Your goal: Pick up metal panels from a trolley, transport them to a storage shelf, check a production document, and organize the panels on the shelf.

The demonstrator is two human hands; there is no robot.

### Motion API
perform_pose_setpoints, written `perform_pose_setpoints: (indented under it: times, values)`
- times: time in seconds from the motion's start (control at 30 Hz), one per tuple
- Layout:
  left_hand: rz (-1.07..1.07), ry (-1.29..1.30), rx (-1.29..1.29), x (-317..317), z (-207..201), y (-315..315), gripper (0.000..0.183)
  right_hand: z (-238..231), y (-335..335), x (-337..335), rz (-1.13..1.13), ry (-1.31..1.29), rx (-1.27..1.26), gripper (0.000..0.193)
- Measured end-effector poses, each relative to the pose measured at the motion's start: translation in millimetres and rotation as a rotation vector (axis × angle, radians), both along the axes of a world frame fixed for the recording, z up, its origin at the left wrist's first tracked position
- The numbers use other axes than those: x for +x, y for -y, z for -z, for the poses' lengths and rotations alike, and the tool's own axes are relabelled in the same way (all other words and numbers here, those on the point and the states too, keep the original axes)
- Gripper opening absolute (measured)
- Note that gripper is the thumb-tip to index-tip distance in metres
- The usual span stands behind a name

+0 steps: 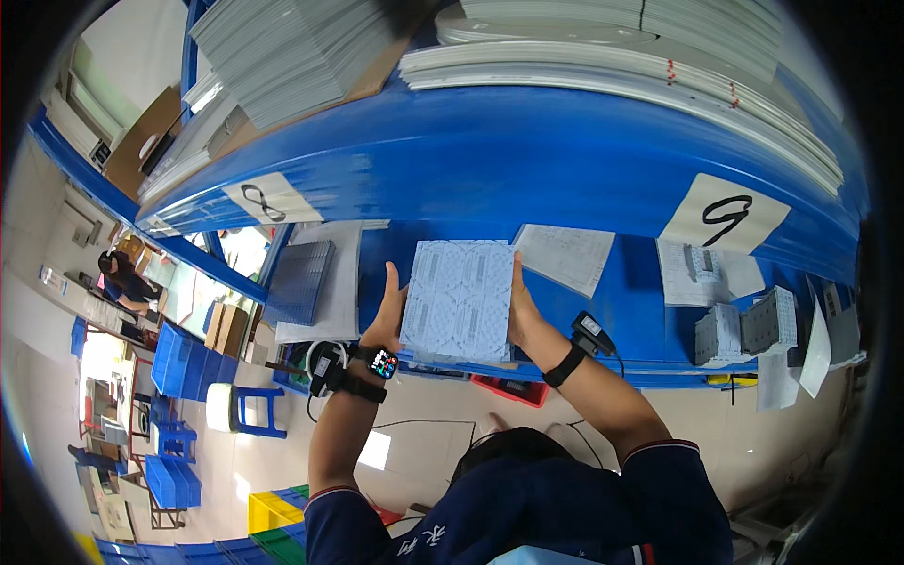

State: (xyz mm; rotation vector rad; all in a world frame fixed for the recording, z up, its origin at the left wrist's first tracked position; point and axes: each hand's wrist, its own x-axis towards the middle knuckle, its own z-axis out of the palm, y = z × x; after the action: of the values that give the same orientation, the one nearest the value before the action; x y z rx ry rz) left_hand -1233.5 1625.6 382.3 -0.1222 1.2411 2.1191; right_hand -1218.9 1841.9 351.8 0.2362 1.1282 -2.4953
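A block of pale blue patterned sheets (459,299), squared up like a stack, is held upright or tilted in front of me. My left hand (386,313) presses on its left side, thumb pointing up. On its right side my right hand (521,303) grips the opposite edge, most of the fingers hidden behind it. The block is over the front part of a blue shelf (640,330); whether it touches the shelf I cannot tell. A smartwatch (382,363) and a strapped black device (331,369) are on my left wrist, another device (591,331) on my right.
Grey sheet stacks (292,56) and white boards (603,71) fill the upper shelf. Below lie a dark grey stack (301,282), loose papers (567,256) and small grey stacks (720,334). A red bin (516,390) is under the shelf. Far left, a person (127,281) is near blue stools (256,411).
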Motion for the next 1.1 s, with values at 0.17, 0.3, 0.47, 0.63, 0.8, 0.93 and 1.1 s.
perform_pose_setpoints:
  times: [0.17, 0.3, 0.47, 0.63, 0.8, 0.93, 1.1]
  values:
    - [-0.462, -0.155, -0.009, 23.5, 71.8, 49.9, 0.093, 8.6, -10.2, 18.4, 0.156, 0.070, 0.116, 0.088]
    - [-0.531, 0.292, -0.119, 94.3, 138.9, 26.3, 0.090, 115.0, -24.8, 18.5, 0.335, 0.246, 0.105, 0.078]
    - [-0.519, 0.456, 0.268, 98.2, 163.6, -28.2, 0.091, 67.7, 15.8, 34.7, 0.210, 0.224, -0.181, 0.074]
    - [-0.496, 0.480, 0.459, 86.2, 138.5, -33.8, 0.066, 99.1, 4.0, 24.9, 0.273, 0.108, -0.079, 0.069]
    - [-0.391, 0.446, 0.552, 81.7, 126.4, -30.3, 0.062, 117.3, -75.7, -21.9, 0.362, -0.459, 1.591, 0.050]
    - [-0.311, 0.219, 0.517, 79.4, 147.5, -25.0, 0.060, 86.4, -120.4, -27.6, 0.216, -0.799, 2.140, 0.047]
    - [-0.200, -0.017, 0.436, 73.9, 180.7, -17.4, 0.072, 100.4, -137.6, -48.4, -0.429, -0.652, 2.371, 0.044]
